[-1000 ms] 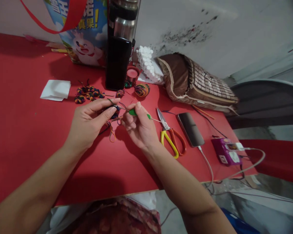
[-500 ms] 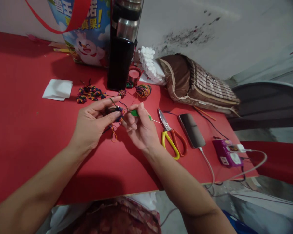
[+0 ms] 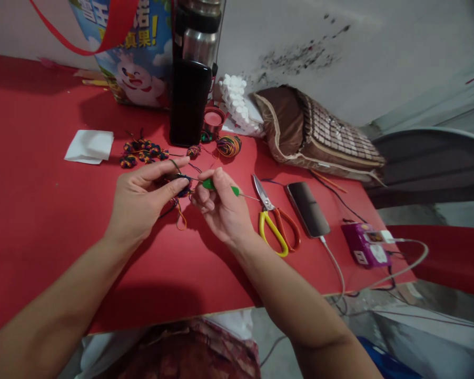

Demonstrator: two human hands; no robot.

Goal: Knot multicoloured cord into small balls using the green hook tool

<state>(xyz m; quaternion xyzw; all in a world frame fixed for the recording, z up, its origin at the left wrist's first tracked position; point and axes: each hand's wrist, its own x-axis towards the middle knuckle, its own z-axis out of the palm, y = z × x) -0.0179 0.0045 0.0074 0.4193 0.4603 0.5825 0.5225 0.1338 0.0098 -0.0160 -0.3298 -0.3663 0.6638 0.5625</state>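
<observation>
Pinched in my left hand [image 3: 142,197] is a small dark multicoloured crochet piece [image 3: 185,187], with a strand of yarn running up over the index finger. Loose yarn ends [image 3: 180,217] dangle below it. My right hand [image 3: 225,205] grips a crochet hook [image 3: 209,184] by its green handle. Its metal tip meets the piece by my left thumb; the exact stitch is too small to make out. Behind my hands lie several finished-looking crochet bits [image 3: 144,152], a small yarn bundle [image 3: 193,152] and a multicoloured yarn ball [image 3: 228,146].
Scissors [image 3: 269,210] with yellow and orange handles lie right of my right hand. Beyond them are a charging phone [image 3: 308,209] and a purple power block [image 3: 363,245]. A dark phone [image 3: 190,102] stands upright before a bag [image 3: 138,73]. Folded white paper [image 3: 90,146] lies left.
The view has shifted slightly, so everything sits a little further left. My left hand has tilted the crochet piece a little; the hook stays at it.
</observation>
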